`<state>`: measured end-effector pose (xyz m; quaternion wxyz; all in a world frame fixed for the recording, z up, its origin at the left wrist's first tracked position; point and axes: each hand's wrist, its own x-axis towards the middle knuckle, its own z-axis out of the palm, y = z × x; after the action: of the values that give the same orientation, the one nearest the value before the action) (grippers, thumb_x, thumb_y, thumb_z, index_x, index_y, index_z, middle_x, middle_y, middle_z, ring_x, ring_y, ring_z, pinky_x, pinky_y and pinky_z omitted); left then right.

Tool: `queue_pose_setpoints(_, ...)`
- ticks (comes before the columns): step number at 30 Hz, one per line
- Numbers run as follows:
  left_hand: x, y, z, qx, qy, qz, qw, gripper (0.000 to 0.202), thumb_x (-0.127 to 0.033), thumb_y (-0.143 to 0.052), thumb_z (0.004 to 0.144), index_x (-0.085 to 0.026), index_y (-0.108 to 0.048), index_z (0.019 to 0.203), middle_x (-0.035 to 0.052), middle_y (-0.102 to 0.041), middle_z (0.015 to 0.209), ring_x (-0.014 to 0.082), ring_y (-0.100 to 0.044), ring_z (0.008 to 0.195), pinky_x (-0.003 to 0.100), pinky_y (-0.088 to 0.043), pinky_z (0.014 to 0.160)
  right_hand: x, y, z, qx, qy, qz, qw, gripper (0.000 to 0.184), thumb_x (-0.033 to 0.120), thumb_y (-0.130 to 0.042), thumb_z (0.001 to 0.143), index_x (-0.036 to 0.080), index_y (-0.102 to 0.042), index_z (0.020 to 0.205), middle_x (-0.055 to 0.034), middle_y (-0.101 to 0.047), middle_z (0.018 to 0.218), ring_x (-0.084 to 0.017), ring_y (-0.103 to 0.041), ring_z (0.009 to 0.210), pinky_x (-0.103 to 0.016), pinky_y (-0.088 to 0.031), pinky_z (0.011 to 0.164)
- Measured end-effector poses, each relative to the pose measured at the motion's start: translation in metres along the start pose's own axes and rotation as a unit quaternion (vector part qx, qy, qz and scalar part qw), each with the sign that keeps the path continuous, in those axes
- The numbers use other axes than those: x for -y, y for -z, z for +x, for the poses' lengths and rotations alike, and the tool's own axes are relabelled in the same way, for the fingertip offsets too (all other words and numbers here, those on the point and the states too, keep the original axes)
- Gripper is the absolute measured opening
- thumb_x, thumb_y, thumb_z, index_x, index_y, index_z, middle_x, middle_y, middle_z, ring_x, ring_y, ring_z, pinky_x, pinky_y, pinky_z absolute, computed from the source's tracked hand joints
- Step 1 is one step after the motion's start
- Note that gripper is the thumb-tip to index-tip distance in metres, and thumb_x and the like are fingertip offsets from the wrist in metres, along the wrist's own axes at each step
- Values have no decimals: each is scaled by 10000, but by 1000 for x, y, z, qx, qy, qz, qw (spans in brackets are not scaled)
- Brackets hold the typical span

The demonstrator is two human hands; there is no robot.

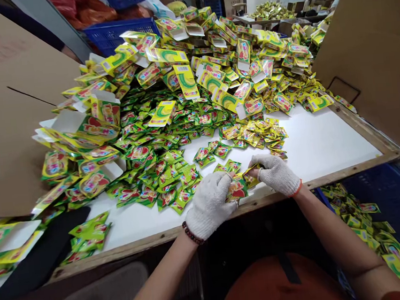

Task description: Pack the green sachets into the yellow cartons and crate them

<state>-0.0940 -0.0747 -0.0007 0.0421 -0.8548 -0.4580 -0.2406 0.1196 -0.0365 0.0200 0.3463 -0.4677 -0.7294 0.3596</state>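
My left hand [212, 204], in a white knit glove, is closed around a small yellow and green carton [237, 189] with red fruit printed on it, just above the table's front edge. Right beside the carton's end, my right hand [275, 173], gloved too, pinches a small yellow sachet [251, 180], partly hidden by the fingers. Just beyond the hands lie a few green sachets [230, 166]. A loose heap of yellow sachets [258, 132] sits farther back, and a large pile of green sachets [167, 172] spreads to the left.
Open cartons [213, 68] are heaped across the back and left of the white table [319, 143], which has a wooden rim. Cardboard sheets [371, 58] stand on both sides. A blue crate [388, 198] with filled packs is below right. More blue crates [118, 33] stand behind.
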Motion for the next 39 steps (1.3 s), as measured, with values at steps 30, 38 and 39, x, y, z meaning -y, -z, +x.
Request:
queue_pose_setpoints(30, -30, -21, 17, -43, 257, -464, 846, 382, -296, -593, 875, -216, -493, 1235, 47, -689, 979, 184, -681, 892, 336, -560, 816, -3, 0, -16, -138, 143, -32, 979, 140, 162, -563, 830, 195, -645, 939, -54, -652, 898, -176, -615, 807, -305, -507, 760)
queue_pose_setpoints(38, -23, -36, 6, -15, 224, -466, 856, 296, -321, -606, 877, -200, -600, 1147, 86, -685, 1123, 213, -664, 1034, 381, -531, 931, -21, -15, -25, -133, 2, 74, 988, 148, 320, -627, 830, 186, -648, 892, -42, -669, 835, -182, -630, 778, -296, -511, 708)
queue_pose_setpoints(39, -22, -35, 7, -14, 218, -448, 867, 259, -327, -606, 878, -198, -624, 1103, 78, -692, 1082, 211, -666, 1007, 374, -531, 918, -20, -14, -25, -122, 19, 58, 991, 139, 316, -609, 846, 185, -656, 851, -37, -660, 810, -174, -615, 765, -291, -500, 711)
